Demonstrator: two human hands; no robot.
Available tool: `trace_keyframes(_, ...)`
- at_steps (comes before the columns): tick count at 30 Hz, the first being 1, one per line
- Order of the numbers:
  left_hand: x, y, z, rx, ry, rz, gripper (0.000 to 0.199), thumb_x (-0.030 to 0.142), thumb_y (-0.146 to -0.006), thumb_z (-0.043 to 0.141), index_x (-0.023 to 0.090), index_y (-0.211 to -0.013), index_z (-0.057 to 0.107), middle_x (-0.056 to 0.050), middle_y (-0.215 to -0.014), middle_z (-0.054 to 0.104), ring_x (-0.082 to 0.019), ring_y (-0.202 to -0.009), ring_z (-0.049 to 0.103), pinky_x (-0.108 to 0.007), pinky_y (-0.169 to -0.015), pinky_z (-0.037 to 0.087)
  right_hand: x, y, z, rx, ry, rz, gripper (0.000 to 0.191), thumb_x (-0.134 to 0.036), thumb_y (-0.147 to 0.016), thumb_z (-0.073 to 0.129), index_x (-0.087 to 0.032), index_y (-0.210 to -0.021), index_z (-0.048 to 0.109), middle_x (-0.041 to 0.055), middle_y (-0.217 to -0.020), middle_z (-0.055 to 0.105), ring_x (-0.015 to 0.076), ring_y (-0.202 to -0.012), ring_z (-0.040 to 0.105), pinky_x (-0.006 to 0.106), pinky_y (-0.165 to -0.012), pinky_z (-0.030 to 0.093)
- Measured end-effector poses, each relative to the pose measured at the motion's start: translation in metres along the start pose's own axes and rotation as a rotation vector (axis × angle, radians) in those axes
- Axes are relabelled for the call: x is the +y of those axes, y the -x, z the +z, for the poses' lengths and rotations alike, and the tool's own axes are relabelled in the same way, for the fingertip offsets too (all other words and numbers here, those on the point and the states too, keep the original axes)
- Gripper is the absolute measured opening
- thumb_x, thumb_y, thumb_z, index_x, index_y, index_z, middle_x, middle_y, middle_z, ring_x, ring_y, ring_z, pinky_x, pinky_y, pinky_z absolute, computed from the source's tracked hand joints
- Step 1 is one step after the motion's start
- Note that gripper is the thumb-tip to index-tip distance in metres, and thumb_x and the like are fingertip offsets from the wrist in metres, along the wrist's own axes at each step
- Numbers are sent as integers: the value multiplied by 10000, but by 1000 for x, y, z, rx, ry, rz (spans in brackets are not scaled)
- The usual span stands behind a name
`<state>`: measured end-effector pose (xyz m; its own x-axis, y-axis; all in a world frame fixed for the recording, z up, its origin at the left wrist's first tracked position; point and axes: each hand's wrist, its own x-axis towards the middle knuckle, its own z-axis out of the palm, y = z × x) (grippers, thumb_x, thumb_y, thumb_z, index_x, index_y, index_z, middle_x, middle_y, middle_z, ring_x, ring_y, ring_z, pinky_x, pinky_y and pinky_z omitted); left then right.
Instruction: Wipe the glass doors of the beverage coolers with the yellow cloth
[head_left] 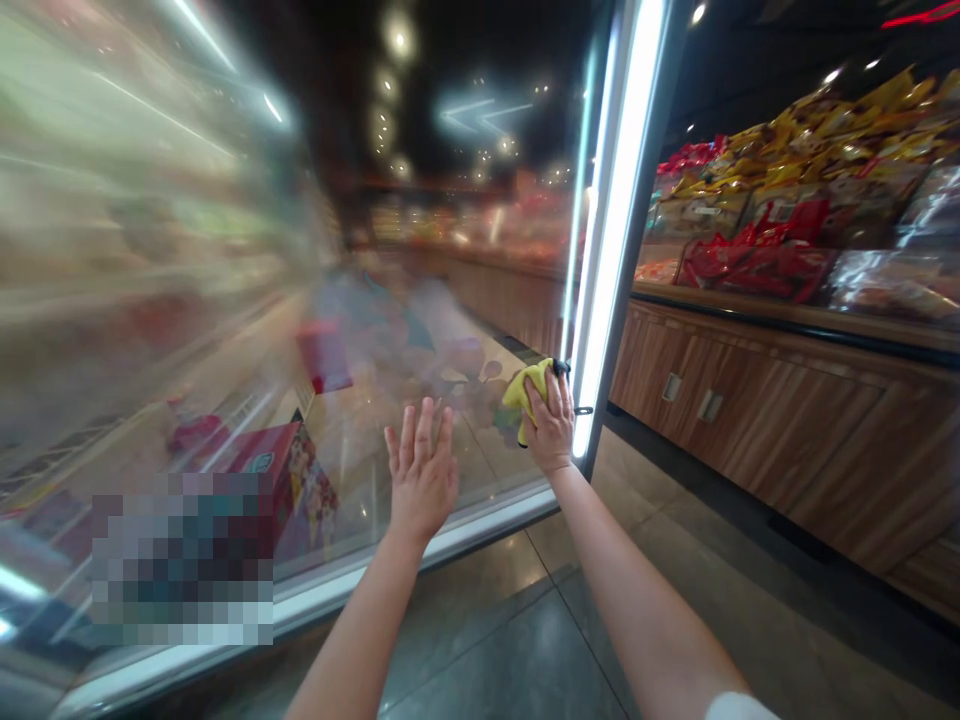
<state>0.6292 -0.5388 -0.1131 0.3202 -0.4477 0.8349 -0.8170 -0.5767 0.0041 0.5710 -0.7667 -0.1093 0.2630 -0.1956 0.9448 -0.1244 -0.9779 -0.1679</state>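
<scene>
My right hand point(551, 425) presses a yellow cloth point(523, 388) with dark edging against a large glass door point(480, 470), close to its lit right-hand frame point(619, 210). A small part of the cloth sticks out past my fingertips. Lower and to the left, my left hand point(424, 480) is held up at the glass with its fingers stretched and holds nothing. Whether its palm touches the pane I cannot tell. Reflections and motion blur cover much of the glass.
Behind the glass at lower left stands a red box point(274, 460) near blurred shelves. To the right, wooden cabinets point(757, 420) carry bins heaped with yellow packets point(817, 140) and red packets point(757, 250). Grey floor tiles point(510, 640) lie below the door's bottom rail point(480, 520).
</scene>
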Motion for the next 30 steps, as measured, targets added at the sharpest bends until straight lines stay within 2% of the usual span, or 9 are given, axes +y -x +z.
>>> trace_keyframes(3,-4,0,-4,-7,-19,-10,896,179,-906,566,285,-1639,61,-76,-1721,67,-309,-1586,45,-596,-1277,74,-2,-14,1,93,-52,176,495,-293,-1024,395,-204,-1498,502,149,-1644,338,277,-1541,271,545,-1223,310)
trace_keyframes(6,-7,-2,-5,15,-35,-9,917,186,-902,578,292,-1640,44,-65,-1723,49,-299,-1588,25,-586,-1281,55,-32,-47,-2,103,-78,257,588,-391,-1030,412,-216,-1588,353,153,-1691,215,321,-1560,206,609,-1213,285)
trace_keyframes(10,-9,-3,-6,32,-53,-18,947,191,-893,597,286,-1640,24,-62,-1724,27,-300,-1587,-2,-585,-1281,31,-73,-61,-4,-49,-58,106,562,-388,-1028,426,-299,-1581,371,79,-1695,235,344,-1574,128,654,-1210,252)
trace_keyframes(13,-14,-3,-10,34,-59,-32,954,189,-883,611,290,-1640,40,-61,-1725,12,-316,-1587,0,-594,-1279,33,-71,-42,-2,-104,-51,-72,463,-306,-1022,442,-350,-1472,539,26,-1644,366,297,-1573,160,589,-1240,246)
trace_keyframes(15,-20,-2,-14,40,-64,-33,955,185,-878,616,298,-1640,52,-52,-1725,17,-320,-1587,5,-592,-1280,30,-54,-29,0,-13,-67,-66,411,-286,-1020,444,-329,-1379,640,46,-1584,454,281,-1548,244,552,-1241,272)
trace_keyframes(20,-34,0,-27,44,-75,-53,920,177,-877,619,316,-1636,118,-36,-1726,32,-337,-1585,18,-591,-1282,20,-35,-39,4,354,-143,299,433,-303,-1022,413,-150,-1333,672,196,-1497,489,310,-1421,445,556,-1171,375)
trace_keyframes(25,-41,0,-37,55,-91,-80,935,174,-874,627,308,-1638,105,-53,-1725,52,-332,-1586,24,-601,-1279,32,-100,-67,5,143,-120,181,488,-313,-1035,387,-217,-1494,521,151,-1610,381,331,-1514,294,604,-1187,317)
trace_keyframes(28,-47,1,-44,68,-95,-83,935,189,-879,631,292,-1639,97,-66,-1725,60,-319,-1587,8,-591,-1280,29,-126,-54,7,-22,-69,-37,497,-300,-1003,475,-321,-1498,512,60,-1632,381,315,-1557,200,594,-1225,262)
trace_keyframes(30,-54,3,-51,74,-105,-86,916,200,-889,627,292,-1638,109,-71,-1725,60,-315,-1588,7,-589,-1280,33,-122,-36,10,-53,-45,-138,473,-273,-980,520,-375,-1439,572,23,-1590,452,286,-1544,250,566,-1241,246)
